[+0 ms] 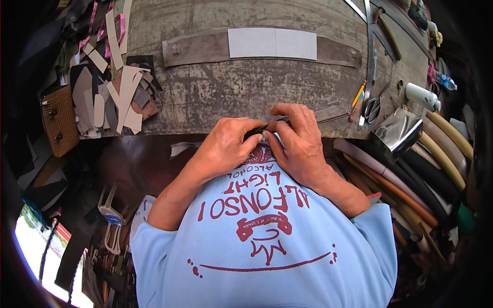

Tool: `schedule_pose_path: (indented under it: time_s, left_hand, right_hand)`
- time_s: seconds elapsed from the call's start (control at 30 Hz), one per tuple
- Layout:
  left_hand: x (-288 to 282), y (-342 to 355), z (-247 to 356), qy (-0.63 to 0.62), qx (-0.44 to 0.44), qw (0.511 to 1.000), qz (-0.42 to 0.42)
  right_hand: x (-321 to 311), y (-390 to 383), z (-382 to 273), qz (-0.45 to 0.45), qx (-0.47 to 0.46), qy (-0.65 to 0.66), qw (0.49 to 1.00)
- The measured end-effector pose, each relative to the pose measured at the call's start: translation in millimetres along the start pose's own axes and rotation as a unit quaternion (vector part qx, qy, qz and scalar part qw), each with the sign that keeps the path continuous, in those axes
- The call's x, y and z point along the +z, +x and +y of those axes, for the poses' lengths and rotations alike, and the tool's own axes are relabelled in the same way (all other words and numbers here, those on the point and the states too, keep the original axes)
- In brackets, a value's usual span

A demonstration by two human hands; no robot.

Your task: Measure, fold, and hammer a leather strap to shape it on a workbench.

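Both hands, left hand (226, 146) and right hand (298, 141), pinch one small dark strip (255, 133) together. They work at the workbench's (215, 92) near edge, scissors (371, 109) toward its right edge.

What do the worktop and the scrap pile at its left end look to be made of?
Worktop: probably wood, grey, worn and matt, with scratches and stains. Scrap pile: thin flat strips, beige, brown and black, likely leather or a stiff synthetic sheet; the look leaves that open.

A leather workshop: worn workbench (215, 92), scrap offcuts (110, 97), rolled hides (431, 164), scissors (371, 109).
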State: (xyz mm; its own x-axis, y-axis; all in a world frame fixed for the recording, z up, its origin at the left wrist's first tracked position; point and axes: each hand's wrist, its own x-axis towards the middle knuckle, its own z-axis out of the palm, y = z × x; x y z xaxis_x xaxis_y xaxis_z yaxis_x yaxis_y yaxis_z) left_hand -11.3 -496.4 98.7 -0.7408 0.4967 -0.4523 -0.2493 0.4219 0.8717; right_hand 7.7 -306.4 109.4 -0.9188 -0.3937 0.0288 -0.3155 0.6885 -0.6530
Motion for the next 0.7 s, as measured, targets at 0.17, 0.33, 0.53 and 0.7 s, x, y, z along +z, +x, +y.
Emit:
schedule_pose_path:
  time_s: [0.17, 0.33, 0.53, 0.7]
  left_hand:
    - [5.1, -2.2, -9.6, 0.004, 0.007, 1.000, 0.015]
    - [5.4, -1.5, -6.0, 0.007, -0.034, 0.999, 0.002]
    - [4.0, 0.3, -6.1, -0.009, -0.018, 1.000, 0.013]
    - [12.6, -0.2, -11.8, 0.002, -0.016, 0.998, 0.055]
  right_hand:
    - [-1.6, -3.1, 7.6, -0.022, -0.004, 0.034, 0.999]
    - [-15.6, 0.8, 15.3, -0.011, 0.072, 0.046, 0.996]
    - [-20.3, 7.0, 28.5, -0.041, -0.028, 0.024, 0.998]
    - [-20.2, 9.6, 29.4, -0.047, -0.038, 0.020, 0.998]
